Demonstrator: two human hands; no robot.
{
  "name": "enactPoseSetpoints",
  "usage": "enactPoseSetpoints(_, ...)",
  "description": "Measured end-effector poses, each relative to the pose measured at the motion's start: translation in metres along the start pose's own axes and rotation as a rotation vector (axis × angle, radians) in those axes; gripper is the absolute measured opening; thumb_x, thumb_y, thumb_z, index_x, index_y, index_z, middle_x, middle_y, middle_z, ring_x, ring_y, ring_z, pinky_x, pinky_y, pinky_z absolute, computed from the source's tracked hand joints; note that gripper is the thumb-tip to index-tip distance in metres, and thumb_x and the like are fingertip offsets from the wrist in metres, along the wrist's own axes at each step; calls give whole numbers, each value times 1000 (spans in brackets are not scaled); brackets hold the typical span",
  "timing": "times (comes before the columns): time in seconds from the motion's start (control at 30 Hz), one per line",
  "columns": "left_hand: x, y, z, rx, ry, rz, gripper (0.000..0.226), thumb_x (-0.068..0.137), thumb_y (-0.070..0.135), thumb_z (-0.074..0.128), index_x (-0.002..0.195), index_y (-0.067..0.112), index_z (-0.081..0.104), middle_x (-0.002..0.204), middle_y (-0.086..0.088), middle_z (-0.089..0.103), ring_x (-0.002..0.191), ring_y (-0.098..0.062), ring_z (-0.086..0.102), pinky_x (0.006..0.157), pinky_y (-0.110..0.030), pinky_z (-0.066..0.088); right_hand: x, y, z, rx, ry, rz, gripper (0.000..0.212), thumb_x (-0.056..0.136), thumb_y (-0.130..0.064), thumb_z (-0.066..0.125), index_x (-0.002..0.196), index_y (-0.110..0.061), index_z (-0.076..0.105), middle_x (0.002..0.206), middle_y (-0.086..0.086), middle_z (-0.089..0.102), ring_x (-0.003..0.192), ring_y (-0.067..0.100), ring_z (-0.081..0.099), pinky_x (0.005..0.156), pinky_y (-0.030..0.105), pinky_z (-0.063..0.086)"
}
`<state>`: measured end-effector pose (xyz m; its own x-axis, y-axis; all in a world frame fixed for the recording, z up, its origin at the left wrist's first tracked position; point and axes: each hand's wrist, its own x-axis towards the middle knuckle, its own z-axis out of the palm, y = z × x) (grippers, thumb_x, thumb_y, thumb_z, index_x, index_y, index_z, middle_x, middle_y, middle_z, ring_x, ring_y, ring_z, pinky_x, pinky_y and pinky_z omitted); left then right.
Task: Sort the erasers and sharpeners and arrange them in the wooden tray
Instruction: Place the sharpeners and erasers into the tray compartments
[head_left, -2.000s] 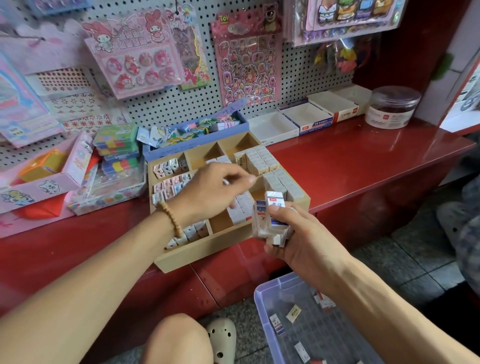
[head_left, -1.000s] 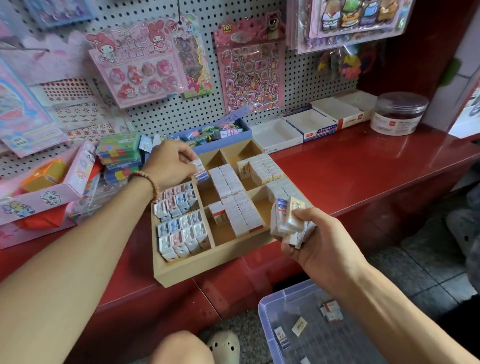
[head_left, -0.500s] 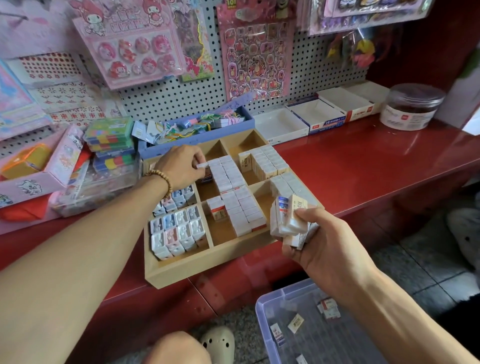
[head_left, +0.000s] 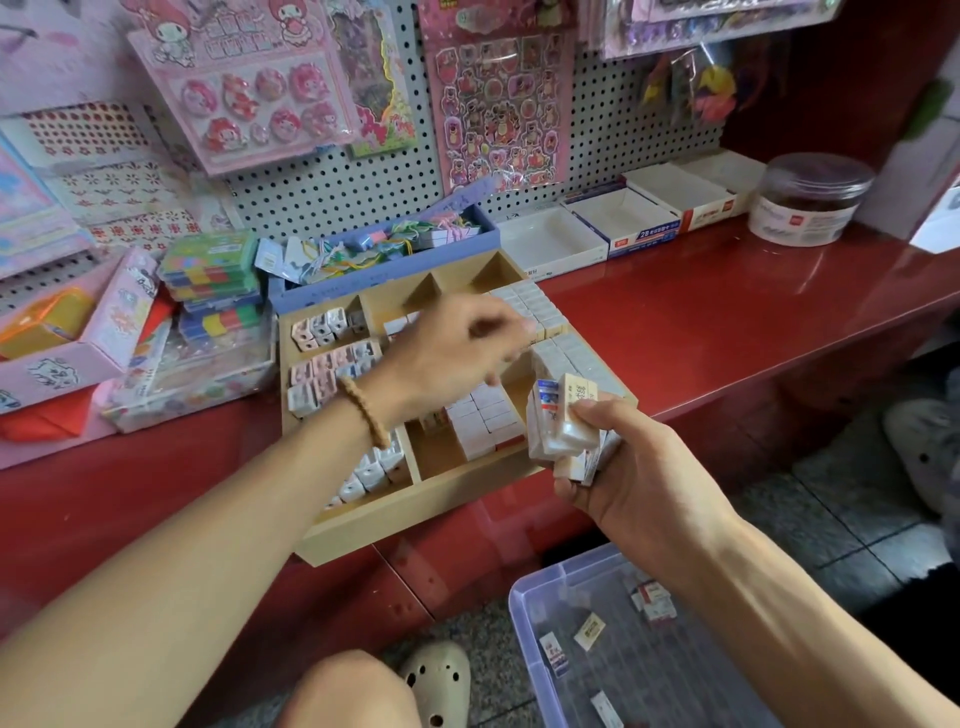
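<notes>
A wooden tray (head_left: 415, 514) with compartments sits on the red counter (head_left: 727, 322). Its left column holds small pink and white sharpeners (head_left: 322, 327). White boxed erasers (head_left: 483, 421) fill the middle, and more lie in the right column (head_left: 540, 306). My left hand (head_left: 452, 353), blurred, hovers over the tray's middle with fingers loosely bent toward the right, and I see nothing in it. My right hand (head_left: 639, 478) grips a stack of erasers (head_left: 566, 426) at the tray's front right corner.
A clear plastic bin (head_left: 524, 613) on the floor holds a few loose erasers. A blue box (head_left: 384, 291) stands behind the tray, with open white boxes (head_left: 550, 239) and a jar (head_left: 810, 202) to the right. Stationery packs (head_left: 208, 291) crowd the left.
My left hand has left the sharpener column at the tray's back left and swung right over the middle, toward the stack. My right hand keeps its grip on the erasers.
</notes>
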<state>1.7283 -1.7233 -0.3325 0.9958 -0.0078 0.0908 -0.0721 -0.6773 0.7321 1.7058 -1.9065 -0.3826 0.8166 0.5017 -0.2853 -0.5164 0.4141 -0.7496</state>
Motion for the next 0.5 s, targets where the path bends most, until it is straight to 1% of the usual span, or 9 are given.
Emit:
enactPoseSetpoints(0.03,-4,8,7,-21,-100,4,34,96,36,57,94,6,72,81,-14,67,65,-12,60,52,-16,42,-1,0,-1,-6,-7,-8,24,92,-14,56,114,-7,63,93,12,66,69,16,58,53,24,47)
enactPoseSetpoints(0.07,-7,13,12,-49,-162,7,36,96,37,58,94,5,73,83,-18,66,66,-14,58,52,-19,44,-2,-1,-1,-19,-19,-16,25,90,-16,59,113,-7,63,94,12,66,71,16,58,54,24,47)
enactPoseSetpoints(0.1,-9,18,15,-81,-191,-1,32,95,35,60,93,6,75,83,-17,67,67,-13,57,53,-23,47,-3,-2,-2,-38,-27,-24,27,88,-20,63,112,-6,65,96,12,65,72,16,59,55,24,47)
enactPoseSetpoints(0.17,-9,24,16,-144,-206,-40,21,93,26,65,93,8,76,80,-8,68,69,-8,60,55,-25,51,-4,-4,-4,-74,-20,-38,40,87,-27,67,118,-2,65,98,12,66,75,16,59,55,24,47)
enactPoseSetpoints(0.23,-8,27,16,-187,-232,-87,17,91,20,67,94,5,74,80,-4,66,68,-7,62,55,-23,53,-4,-6,-7,-102,7,-48,51,85,-32,68,125,-1,62,98,11,68,77,17,60,54,23,48)
enactPoseSetpoints(0.3,-7,27,16,-199,-252,-123,16,91,18,68,96,4,72,80,-3,65,68,-8,63,58,-24,56,-3,-6,-9,-123,30,-53,54,85,-36,68,127,-4,61,97,9,69,77,17,61,55,24,48)
enactPoseSetpoints(0.37,-6,28,16,-228,-242,-161,17,91,17,68,99,2,70,79,-4,65,69,-10,64,63,-28,58,-3,-7,-10,-104,9,-56,51,88,-38,65,127,-5,62,96,9,68,75,15,62,55,24,47)
enactPoseSetpoints(0.43,-4,29,17,-297,-213,-214,20,91,15,68,101,-2,67,78,-7,66,67,-13,64,65,-31,59,-3,-9,-10,-52,-24,-59,51,87,-33,64,128,-3,61,95,9,67,71,13,62,54,24,47)
enactPoseSetpoints(0.5,-1,29,16,-400,-196,-280,17,91,14,66,99,-1,66,80,-9,68,66,-14,64,64,-30,57,-2,-12,-10,4,-21,-55,51,81,-25,66,124,0,61,92,10,68,68,14,64,53,24,49)
